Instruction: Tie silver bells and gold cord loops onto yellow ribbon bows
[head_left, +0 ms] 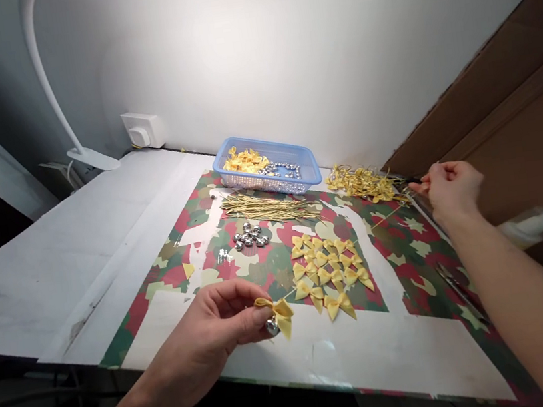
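Observation:
My left hand (219, 332), closed in a pinch over the front of the table, holds a yellow ribbon bow (281, 313). A silver jingle bell (272, 327) hangs against the bow, below my thumb. From the bow a thin gold cord (387, 217) runs taut up to the right, above the other bows. My right hand (453, 186) is raised at the far right, fingers pinched at the cord's other end; a small dark thing shows at its fingertips. Several loose yellow bows (333, 279) lie in rows right of my left hand. Silver bells (250, 235) sit in a cluster behind it.
A bundle of gold cords (269, 207) lies before a blue plastic basket (263, 142) holding yellow bows and bells. A heap of yellow bows with cords (362, 184) is at the back right. Scissors or tweezers (460, 291) lie right. A lamp (93, 159) and cardboard (505, 103) flank the table.

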`<state>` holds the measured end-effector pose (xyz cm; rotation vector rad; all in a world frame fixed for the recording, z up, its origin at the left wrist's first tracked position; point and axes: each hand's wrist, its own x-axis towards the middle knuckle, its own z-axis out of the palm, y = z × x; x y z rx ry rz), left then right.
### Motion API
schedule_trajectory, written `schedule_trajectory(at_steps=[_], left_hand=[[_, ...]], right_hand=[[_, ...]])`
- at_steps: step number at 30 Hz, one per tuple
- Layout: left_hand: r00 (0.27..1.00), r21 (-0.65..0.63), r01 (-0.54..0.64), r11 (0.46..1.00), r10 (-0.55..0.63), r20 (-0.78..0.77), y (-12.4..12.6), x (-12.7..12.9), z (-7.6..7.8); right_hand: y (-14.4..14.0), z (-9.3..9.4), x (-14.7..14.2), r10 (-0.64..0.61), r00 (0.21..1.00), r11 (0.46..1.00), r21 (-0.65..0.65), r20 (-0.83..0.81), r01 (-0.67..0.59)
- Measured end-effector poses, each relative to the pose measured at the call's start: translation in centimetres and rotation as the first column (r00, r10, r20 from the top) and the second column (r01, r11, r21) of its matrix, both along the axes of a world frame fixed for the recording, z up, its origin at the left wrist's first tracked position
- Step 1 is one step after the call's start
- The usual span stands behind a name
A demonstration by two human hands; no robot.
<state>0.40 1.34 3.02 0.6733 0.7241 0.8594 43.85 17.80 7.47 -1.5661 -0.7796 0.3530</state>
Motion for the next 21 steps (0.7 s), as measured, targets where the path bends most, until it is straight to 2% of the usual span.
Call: schedule_trajectory(at_steps=[2, 4, 6, 8, 10, 11, 13, 14, 15, 16, 18, 21], left_hand=[[1.0, 0.008, 0.002, 1.0, -0.002, -0.01, -0.2, 0.0, 0.1], [1.0, 0.017, 0.005, 1.0, -0.005, -0.027, -0.5, 0.0, 0.1], [0.998, 0.042, 0.002, 0.999, 0.001, -0.055, -0.7, 0.2, 0.2], [0.996, 0.074, -0.004, 0.997, 0.011, -0.094, -0.9, 0.4, 0.6], [0.992, 0.105, -0.005, 0.994, 0.018, -0.126, -1.1, 0.6, 1.1], [0.99, 0.116, -0.004, 0.993, 0.02, -0.138, -1.2, 0.8, 1.3], [0.988, 0.141, -0.001, 0.99, 0.023, -0.153, -1.4, 1.0, 1.8], [0.987, 0.152, 0.002, 0.988, 0.022, -0.157, -1.5, 1.1, 2.0], [0.987, 0.162, 0.002, 0.987, 0.025, -0.161, -1.5, 1.2, 2.1], [0.986, 0.174, 0.001, 0.985, 0.028, -0.165, -1.6, 1.2, 2.2], [0.983, 0.198, -0.001, 0.98, 0.038, -0.182, -1.7, 1.2, 2.1], [0.977, 0.227, 0.024, 0.974, 0.025, -0.211, -1.9, 1.0, 1.7]], right_hand=[[0.0, 0.6, 0.0, 0.004, 1.0, 1.0, -0.002, 0.018, -0.004], [-0.8, 0.9, -1.4, 0.064, 0.998, 0.998, -0.017, 0.028, -0.063], [-2.6, 0.8, -4.3, 0.195, 0.98, 0.979, -0.057, 0.032, -0.193], [-5.6, 0.4, -8.3, 0.398, 0.917, 0.911, -0.125, 0.018, -0.393], [-9.4, 0.0, -12.8, 0.578, 0.816, 0.799, -0.201, -0.003, -0.567], [-11.4, -0.1, -15.0, 0.682, 0.731, 0.706, -0.238, -0.022, -0.666], [-14.8, -0.4, -18.6, 0.886, 0.458, 0.43, -0.232, -0.078, -0.872], [-16.1, -0.5, -20.0, 0.92, 0.371, 0.342, -0.203, -0.128, -0.917], [-17.0, -0.7, -21.0, 0.936, 0.309, 0.278, -0.18, -0.17, -0.943], [-17.7, -0.9, -21.6, 0.941, 0.28, 0.25, -0.169, -0.191, -0.953], [-18.3, -1.3, -22.1, 0.941, 0.288, 0.254, -0.19, -0.18, -0.949], [-18.5, -1.7, -22.0, 0.927, 0.373, 0.35, -0.268, -0.04, -0.898]])
